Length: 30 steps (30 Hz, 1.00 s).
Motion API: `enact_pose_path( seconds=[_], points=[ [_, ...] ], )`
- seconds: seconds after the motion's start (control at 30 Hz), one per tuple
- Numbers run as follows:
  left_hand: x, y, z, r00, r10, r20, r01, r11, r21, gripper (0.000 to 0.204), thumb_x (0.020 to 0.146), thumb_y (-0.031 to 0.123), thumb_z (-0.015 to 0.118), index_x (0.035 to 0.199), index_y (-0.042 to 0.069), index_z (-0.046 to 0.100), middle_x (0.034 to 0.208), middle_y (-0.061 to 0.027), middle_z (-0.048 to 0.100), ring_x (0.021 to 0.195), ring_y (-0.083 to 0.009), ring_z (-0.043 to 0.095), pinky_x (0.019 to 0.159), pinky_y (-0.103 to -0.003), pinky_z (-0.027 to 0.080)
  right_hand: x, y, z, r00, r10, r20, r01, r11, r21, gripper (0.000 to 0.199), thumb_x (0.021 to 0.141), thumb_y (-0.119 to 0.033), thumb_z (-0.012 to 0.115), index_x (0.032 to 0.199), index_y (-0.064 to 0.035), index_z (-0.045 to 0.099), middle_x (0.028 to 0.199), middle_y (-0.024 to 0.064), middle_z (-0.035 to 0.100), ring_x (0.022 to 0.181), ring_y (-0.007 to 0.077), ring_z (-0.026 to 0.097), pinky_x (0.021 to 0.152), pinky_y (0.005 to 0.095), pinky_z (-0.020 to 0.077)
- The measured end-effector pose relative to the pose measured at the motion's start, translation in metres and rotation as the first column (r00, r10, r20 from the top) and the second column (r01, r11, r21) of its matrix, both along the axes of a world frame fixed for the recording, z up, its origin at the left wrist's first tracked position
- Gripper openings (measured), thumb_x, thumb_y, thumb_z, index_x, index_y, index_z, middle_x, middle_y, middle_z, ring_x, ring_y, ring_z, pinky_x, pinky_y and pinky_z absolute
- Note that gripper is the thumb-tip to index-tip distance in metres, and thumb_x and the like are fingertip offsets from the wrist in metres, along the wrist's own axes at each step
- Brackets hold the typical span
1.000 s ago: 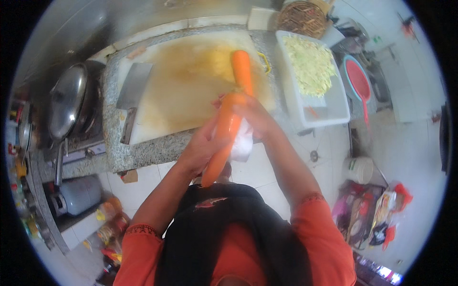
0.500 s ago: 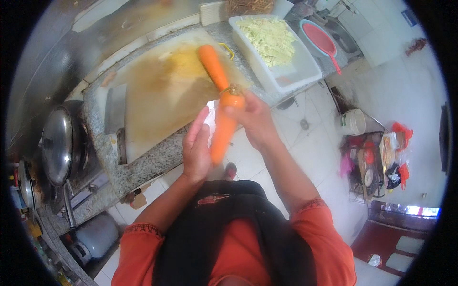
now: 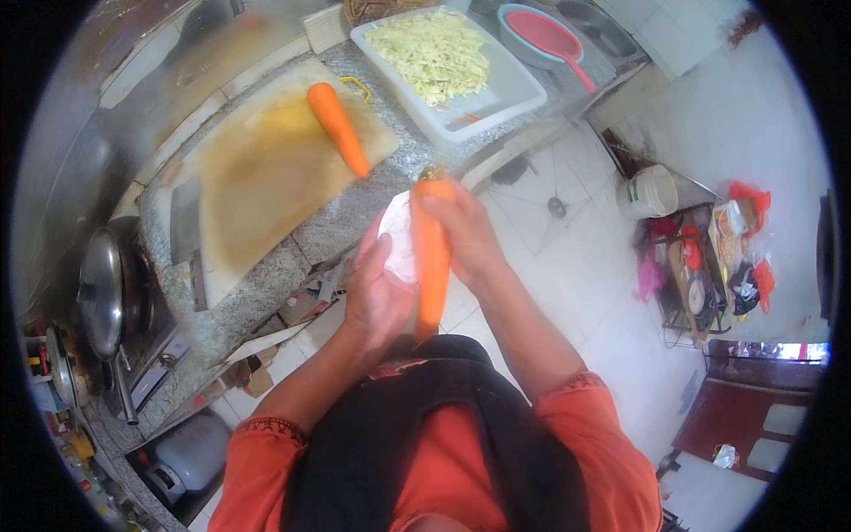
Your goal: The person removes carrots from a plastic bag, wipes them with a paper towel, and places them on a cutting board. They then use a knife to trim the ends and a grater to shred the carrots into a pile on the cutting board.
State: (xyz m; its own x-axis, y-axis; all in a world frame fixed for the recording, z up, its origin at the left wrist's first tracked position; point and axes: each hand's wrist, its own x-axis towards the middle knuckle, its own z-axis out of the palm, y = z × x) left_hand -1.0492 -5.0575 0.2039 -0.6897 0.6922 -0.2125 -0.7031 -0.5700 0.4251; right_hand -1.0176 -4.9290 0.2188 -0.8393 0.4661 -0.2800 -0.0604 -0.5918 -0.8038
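Observation:
A large carrot point(image 3: 432, 275) is held in front of my body, its stem end up and its tip down toward my apron. My right hand point(image 3: 468, 235) is closed round its upper part, thumb across the front. In my left hand point(image 3: 374, 301) is a thin white object point(image 3: 400, 239), curved like a sheet or shallow piece, next to the carrot's left side; its kind is unclear. Whether it touches the carrot cannot be made out. A second carrot point(image 3: 339, 131) lies on the stained cutting board point(image 3: 253, 208), where a cleaver point(image 3: 186, 222) rests along the left edge.
A white tub point(image 3: 519, 102) of shredded cabbage point(image 3: 434, 62) stands right of the board. Beyond it, a pink strainer point(image 3: 542, 37) sits on a blue-rimmed bowl. A lidded pan point(image 3: 100, 288) is at left, above a gas cylinder point(image 3: 191, 450). A rack point(image 3: 696, 279) stands at right.
My view has turned, so the counter appears further left and up. The held carrot now stands more upright and apart from the carrot on the board, with more of the white object showing.

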Motion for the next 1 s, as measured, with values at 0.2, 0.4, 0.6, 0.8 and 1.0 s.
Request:
enact_pose_path(
  seconds=[0.2,0.4,0.6,0.8,1.0],
  points=[
    [0.028,0.023,0.001,0.995,-0.018,-0.098,0.005,0.99,-0.138,0.041,0.096,0.015,0.042,0.136,0.006,0.04,0.137,-0.0142,0.045,0.128,-0.0301,0.042,0.109,-0.045,0.031,0.037,0.024,-0.027,0.993,-0.11,-0.03,0.093,0.936,-0.338,0.04,0.092,-0.023,0.057,0.125,-0.0027,0.049,0.107,0.0098,0.059,0.093,0.0215,0.06,0.08,0.0352,0.0512],
    [0.039,0.032,-0.015,0.012,-0.473,-0.881,-0.45,0.784,-0.427,0.014,0.083,0.011,0.062,0.094,0.007,0.07,0.122,-0.0178,0.051,0.121,-0.034,0.045,0.103,-0.044,0.033,0.068,0.029,-0.032,0.992,-0.083,-0.094,0.018,0.836,-0.549,0.045,0.097,-0.042,0.042,0.123,-0.0063,0.048,0.114,0.0099,0.058,0.103,0.0224,0.057,0.09,0.0389,0.0467],
    [0.03,0.065,-0.01,0.202,-0.412,-0.888,-0.488,0.744,-0.457,0.05,0.076,0.007,0.066,0.124,0.003,0.052,0.114,-0.0179,0.049,0.112,-0.0341,0.048,0.098,-0.04,0.038,0.078,0.008,-0.021,0.967,-0.224,-0.122,0.155,0.897,-0.414,0.046,0.099,-0.04,0.039,0.129,-0.0053,0.045,0.125,0.0095,0.054,0.117,0.023,0.051,0.103,0.0401,0.0368],
    [0.03,0.082,-0.012,0.396,-0.519,-0.758,-0.35,0.677,-0.647,0.045,0.095,0.025,0.045,0.133,0.002,0.045,0.118,-0.0205,0.056,0.102,-0.0295,0.056,0.093,-0.038,0.042,0.078,0.005,-0.027,0.918,-0.314,-0.242,0.235,0.923,-0.306,0.041,0.095,-0.03,0.049,0.13,-0.0085,0.044,0.127,0.0046,0.05,0.12,0.0184,0.046,0.104,0.036,0.0336],
    [0.036,0.081,-0.011,0.688,-0.453,-0.567,-0.153,0.673,-0.723,0.039,0.098,0.029,0.035,0.119,0.003,0.055,0.113,-0.022,0.058,0.098,-0.0304,0.059,0.086,-0.039,0.045,0.074,0.001,-0.023,0.916,-0.296,-0.27,0.269,0.954,-0.132,0.054,0.088,-0.009,0.06,0.136,-0.0028,0.036,0.125,0.0088,0.05,0.118,0.0208,0.048,0.102,0.0352,0.0381]
  ],
)
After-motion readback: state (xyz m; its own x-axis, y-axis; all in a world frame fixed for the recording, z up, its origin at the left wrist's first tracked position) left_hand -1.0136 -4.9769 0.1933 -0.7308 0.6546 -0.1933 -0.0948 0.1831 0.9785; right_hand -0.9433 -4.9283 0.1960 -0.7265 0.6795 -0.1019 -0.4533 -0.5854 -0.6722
